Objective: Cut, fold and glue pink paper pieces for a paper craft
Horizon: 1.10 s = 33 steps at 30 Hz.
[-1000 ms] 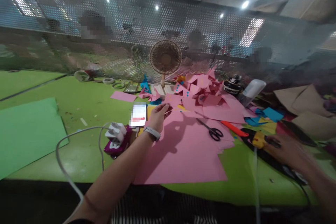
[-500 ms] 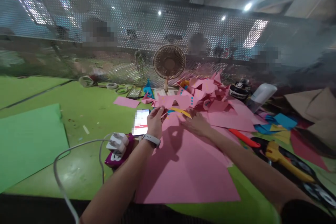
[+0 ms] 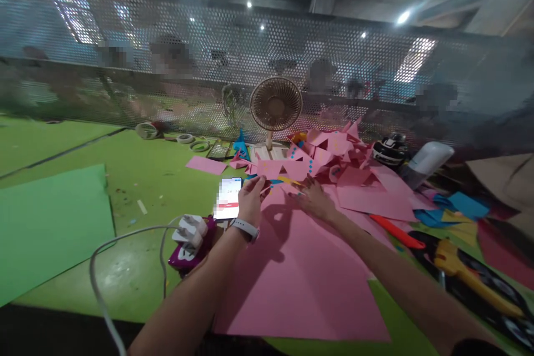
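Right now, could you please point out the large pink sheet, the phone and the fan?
Large pink sheet (image 3: 306, 275), head view: its middle.
Phone (image 3: 230, 198), head view: its lit screen.
Fan (image 3: 276, 104), head view: its round grille.

Two bare hands (image 3: 250, 201) (image 3: 316, 200) and one lit rectangular phone (image 3: 229, 199) are counted mid-frame. One round beige fan (image 3: 276, 104) is seen at upper centre.

Overhead lights (image 3: 403, 16) glare, and soft shadows darken the pink sheet (image 3: 306, 303).
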Each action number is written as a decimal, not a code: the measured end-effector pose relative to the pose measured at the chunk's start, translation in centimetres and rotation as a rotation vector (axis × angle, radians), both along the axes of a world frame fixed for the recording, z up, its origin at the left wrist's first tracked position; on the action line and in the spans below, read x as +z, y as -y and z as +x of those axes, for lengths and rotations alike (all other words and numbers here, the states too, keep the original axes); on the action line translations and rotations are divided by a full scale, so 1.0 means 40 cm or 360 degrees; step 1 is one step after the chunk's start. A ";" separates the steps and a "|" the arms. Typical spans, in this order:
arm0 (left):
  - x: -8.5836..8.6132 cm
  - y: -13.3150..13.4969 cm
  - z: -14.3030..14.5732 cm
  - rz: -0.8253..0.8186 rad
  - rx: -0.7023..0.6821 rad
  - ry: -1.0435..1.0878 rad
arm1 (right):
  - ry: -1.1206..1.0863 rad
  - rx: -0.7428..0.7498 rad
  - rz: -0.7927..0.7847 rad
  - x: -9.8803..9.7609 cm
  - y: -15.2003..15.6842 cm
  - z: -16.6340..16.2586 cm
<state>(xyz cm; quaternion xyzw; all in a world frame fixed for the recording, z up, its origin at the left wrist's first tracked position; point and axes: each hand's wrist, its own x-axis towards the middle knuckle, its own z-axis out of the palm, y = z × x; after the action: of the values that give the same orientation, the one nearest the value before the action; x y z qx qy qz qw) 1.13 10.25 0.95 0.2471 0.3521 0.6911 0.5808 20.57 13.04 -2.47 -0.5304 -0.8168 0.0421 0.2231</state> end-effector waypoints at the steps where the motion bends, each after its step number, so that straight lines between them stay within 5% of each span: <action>1: 0.000 0.000 0.000 -0.0007 0.0003 0.0005 | -0.0201 0.0032 -0.0023 0.000 0.001 0.008; 4: -0.001 0.001 0.002 -0.0018 0.0001 0.0013 | -0.0625 0.0093 -0.0116 -0.001 0.007 0.031; 15: -0.006 0.000 0.000 -0.0004 0.0006 0.0023 | -0.1316 -0.0042 -0.0615 0.012 0.033 -0.017; 24: -0.019 0.010 0.018 -0.0006 -0.0050 -0.0055 | -0.1718 0.0048 -0.0714 0.095 0.116 -0.083; 33: -0.020 0.027 0.029 0.0170 -0.0152 -0.0320 | -0.1832 0.0126 -0.0794 0.147 0.108 -0.110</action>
<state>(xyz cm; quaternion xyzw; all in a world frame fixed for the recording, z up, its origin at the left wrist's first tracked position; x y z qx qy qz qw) 2.30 9.17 0.14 0.3622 0.3589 0.6523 0.5608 16.18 8.73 3.42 -0.4283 -0.5503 0.5185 0.4949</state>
